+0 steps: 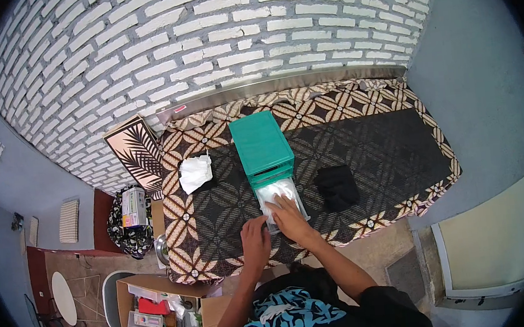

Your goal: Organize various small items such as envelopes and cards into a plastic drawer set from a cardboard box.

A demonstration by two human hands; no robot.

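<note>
A teal plastic drawer unit (261, 142) stands on a table with a patterned cloth, its clear bottom drawer (304, 211) pulled out towards me. White material (271, 193), perhaps cloth or plastic, lies inside that drawer. My right hand (290, 217) rests over the drawer with its fingers on the white material. At the drawer's left front side is my left hand (256, 241), its fingertips close to the edge; whether it grips anything cannot be told. Right of the drawer lies a folded black cloth (337, 188). A crumpled white cloth or tissue (196, 173) is left of the unit.
A cardboard box (130, 310) of plastic containers stands on the floor at lower left, near a chair (113, 298). A leaf-patterned panel (134, 151) leans by the table's left end. A white brick wall (232, 35) rises behind the table.
</note>
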